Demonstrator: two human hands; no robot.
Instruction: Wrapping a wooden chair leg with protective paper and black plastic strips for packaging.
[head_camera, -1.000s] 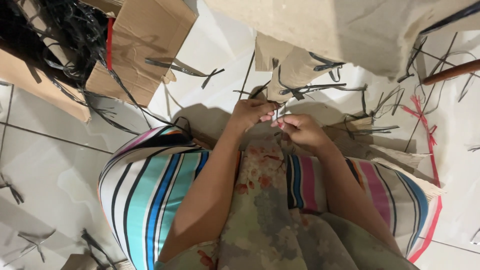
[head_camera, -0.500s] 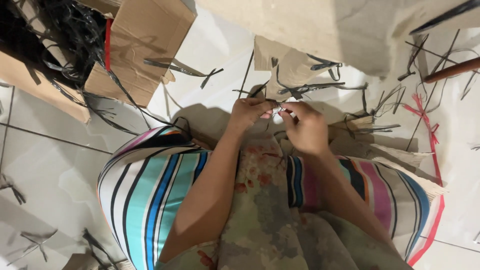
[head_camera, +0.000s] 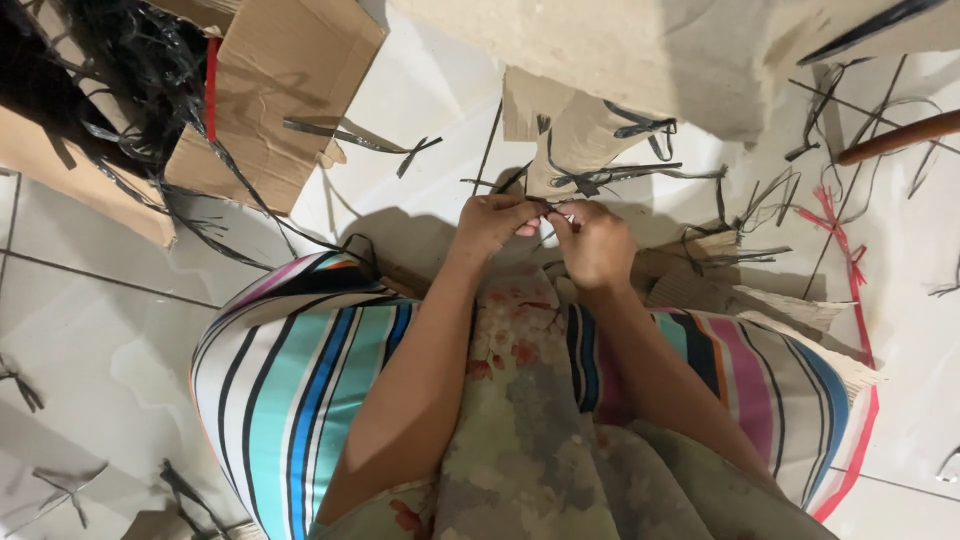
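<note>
Left hand (head_camera: 492, 222) and right hand (head_camera: 596, 244), both pinched on a thin black strip (head_camera: 556, 208) over the striped cushion (head_camera: 310, 380); working the strip, fine fingertip control needed.

One head-worn camera looks steeply down, close over lap and floor.

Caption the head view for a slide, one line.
Seated on a striped cushion, left hand and right hand pinch a thin dark strip above a tiled floor scattered with cardboard.
</note>
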